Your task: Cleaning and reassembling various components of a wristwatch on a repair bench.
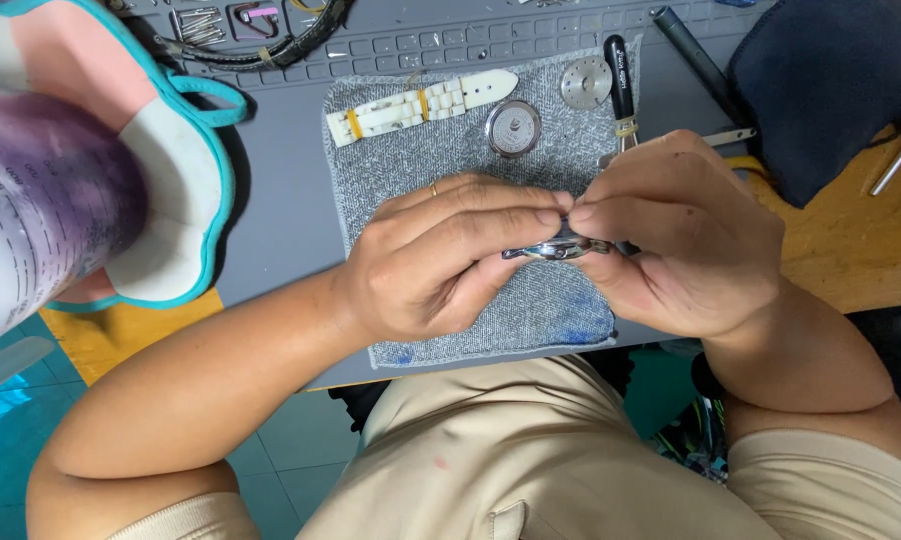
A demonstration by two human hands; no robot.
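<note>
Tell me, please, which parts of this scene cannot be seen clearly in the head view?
- Watch case, head view: mostly covered by the fingers of the left hand and right hand; its face is hidden.
- Black-handled tool: its working end disappears behind the right hand.
- Cylindrical container at left: blurred, cut off by the frame edge.
- Round watch part on the grey cloth: details too small to tell.

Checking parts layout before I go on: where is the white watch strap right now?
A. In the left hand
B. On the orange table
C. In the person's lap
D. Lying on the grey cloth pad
D: the white watch strap lies flat on the grey cloth pad, beyond both hands.
</note>
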